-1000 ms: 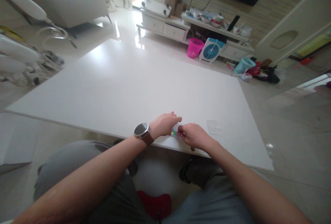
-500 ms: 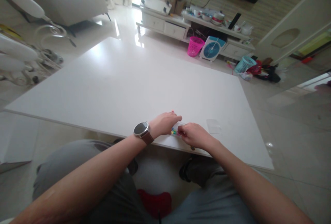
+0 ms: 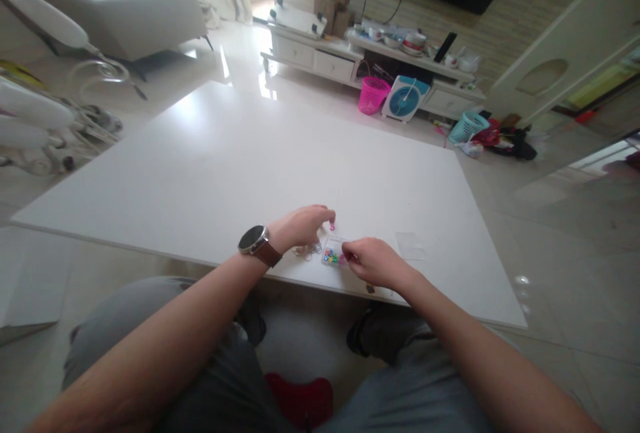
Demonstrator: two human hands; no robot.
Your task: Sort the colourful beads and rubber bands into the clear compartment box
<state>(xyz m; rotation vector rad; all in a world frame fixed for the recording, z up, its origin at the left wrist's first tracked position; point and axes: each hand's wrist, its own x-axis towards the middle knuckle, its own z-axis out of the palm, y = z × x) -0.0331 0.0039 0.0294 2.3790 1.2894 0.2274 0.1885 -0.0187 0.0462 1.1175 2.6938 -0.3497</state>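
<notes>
My left hand (image 3: 311, 222), with a watch (image 3: 253, 239) on its wrist, is over the white table (image 3: 280, 166). Its fingertips bend down onto a small pink piece (image 3: 333, 227). Just right of it lies a clear plastic box (image 3: 327, 244) holding several small coloured pieces (image 3: 331, 257). My right hand (image 3: 370, 260) is at the box's right side, fingers pinched together over it; what they hold, if anything, is hidden. Thin gold and silver rings or wires (image 3: 306, 252) lie beneath my left wrist, left of the box.
A flat clear plastic lid or tray (image 3: 410, 245) lies to the right. Near the table's front edge sits a small dark brown thing (image 3: 370, 289). Beyond the table stand a pink basket (image 3: 373, 95), a fan (image 3: 405, 98) and a low white cabinet (image 3: 334, 66).
My left hand has moved left and away from the box, uncovering the box's left part and the thin rings or wires. My right hand stays at the box. The view has shifted slightly.
</notes>
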